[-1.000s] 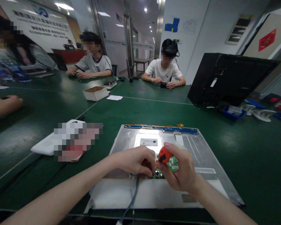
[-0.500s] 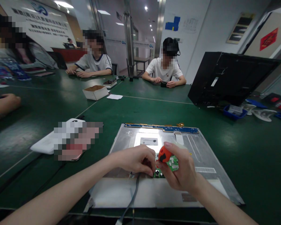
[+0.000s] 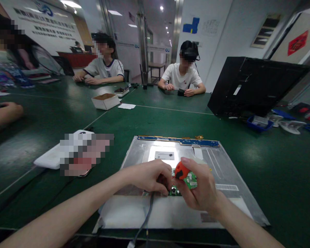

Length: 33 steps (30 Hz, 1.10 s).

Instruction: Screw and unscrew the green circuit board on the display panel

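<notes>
A flat metal display panel lies on the table in front of me, back side up. A green circuit board sits on its middle, partly covered by my hands. My right hand grips an orange and black screwdriver by its handle over the board; its tip is hidden. At the board's left edge, the fingers of my left hand are pinched together, and what they hold is hidden. A dark cable runs from beneath my left hand over the panel's near edge.
Left of the panel lie a white phone-like object and a pinkish one, both blurred out. A white box stands further back. At right are a black monitor housing and a blue tray. Several people sit around the green table.
My left fingers have shifted very slightly at the board's edge. The screwdriver and my right hand stay almost where they were. A person across the table has moved a hand slightly.
</notes>
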### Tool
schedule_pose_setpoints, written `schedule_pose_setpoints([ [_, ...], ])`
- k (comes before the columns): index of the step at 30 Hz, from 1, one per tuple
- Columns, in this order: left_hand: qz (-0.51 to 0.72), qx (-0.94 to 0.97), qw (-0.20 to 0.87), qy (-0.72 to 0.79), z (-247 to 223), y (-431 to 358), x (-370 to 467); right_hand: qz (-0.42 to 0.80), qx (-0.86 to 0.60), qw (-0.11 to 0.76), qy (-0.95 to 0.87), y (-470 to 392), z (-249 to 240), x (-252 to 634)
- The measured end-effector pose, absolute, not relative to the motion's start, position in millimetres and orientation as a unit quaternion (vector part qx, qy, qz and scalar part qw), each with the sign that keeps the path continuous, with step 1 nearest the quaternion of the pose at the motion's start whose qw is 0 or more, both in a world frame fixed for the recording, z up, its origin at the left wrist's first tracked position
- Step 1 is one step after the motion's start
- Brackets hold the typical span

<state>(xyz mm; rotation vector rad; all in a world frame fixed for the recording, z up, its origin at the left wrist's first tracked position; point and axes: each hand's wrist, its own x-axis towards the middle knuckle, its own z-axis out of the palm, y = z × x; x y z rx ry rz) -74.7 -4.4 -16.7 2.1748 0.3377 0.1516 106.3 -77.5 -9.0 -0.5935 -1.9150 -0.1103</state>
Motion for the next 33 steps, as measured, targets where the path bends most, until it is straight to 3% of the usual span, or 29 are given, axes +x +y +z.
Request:
schedule_pose_setpoints([
  [33,0.068,0.887,0.439,0.122,-17.9,-5.0,-74.8,-0.047,-0.240,0.544,-0.803,-78.1,-8.2,106.6],
])
